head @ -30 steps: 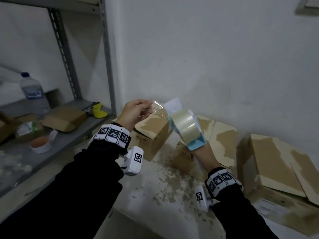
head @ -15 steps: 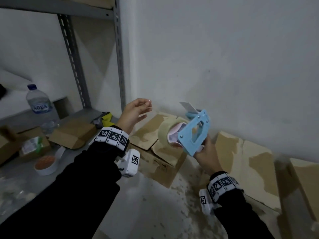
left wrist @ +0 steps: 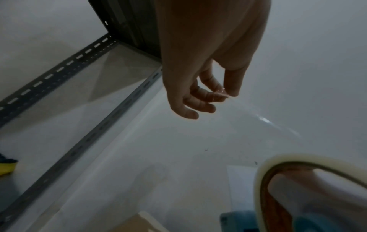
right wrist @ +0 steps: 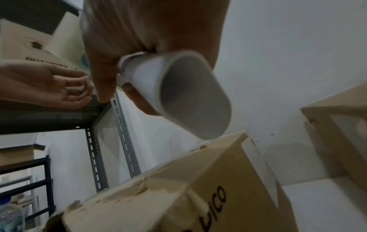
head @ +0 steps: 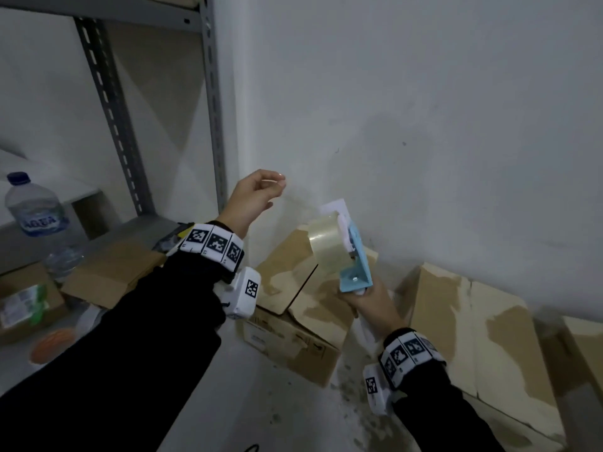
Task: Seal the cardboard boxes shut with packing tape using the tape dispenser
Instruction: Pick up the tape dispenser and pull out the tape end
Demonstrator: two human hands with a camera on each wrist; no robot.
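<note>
Clear tape end (left wrist: 221, 94) pinched by left hand (left wrist: 200, 66); right hand (head: 372, 305) grips dispenser (head: 354, 256)

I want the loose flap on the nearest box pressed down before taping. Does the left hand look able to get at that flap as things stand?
Probably yes. The left hand is raised above the open box flap with only air between them. But its fingertips pinch the clear tape end, so it would carry or release that first.
</note>
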